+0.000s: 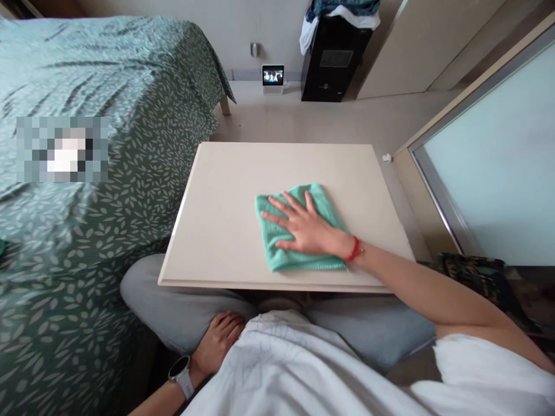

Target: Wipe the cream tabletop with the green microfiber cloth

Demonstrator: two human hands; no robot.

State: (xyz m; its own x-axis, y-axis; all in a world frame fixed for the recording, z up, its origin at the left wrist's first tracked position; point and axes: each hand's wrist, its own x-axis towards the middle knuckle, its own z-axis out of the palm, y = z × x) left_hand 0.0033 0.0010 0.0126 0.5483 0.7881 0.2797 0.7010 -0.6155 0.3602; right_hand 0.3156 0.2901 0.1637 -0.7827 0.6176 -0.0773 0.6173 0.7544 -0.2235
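Mint-green towelling, a small square cloth, lies flat on the pale worktop, right of its middle and just short of the near edge. Watching through the head view from afar, I see the right hand laid over it, palm down and fingers spread, pinching nothing. The left hand rests on the thigh by the shirt, its fingers close together; I cannot tell whether they curl underneath, and I see nothing in them.

To work this cloth well, I would press evenly through palm and fingertips, so the fabric moves with the hand instead of slipping or bunching. The fan of fingers looks right to me: it reaches far over the square, though the corners lie free and could fold under. Near the front edge I would lighten the push, lest the cloth slide over toward the lap. The red bracelet sits at the wrist near the cloth's right side; lifting that wrist slightly should spare it from dragging.
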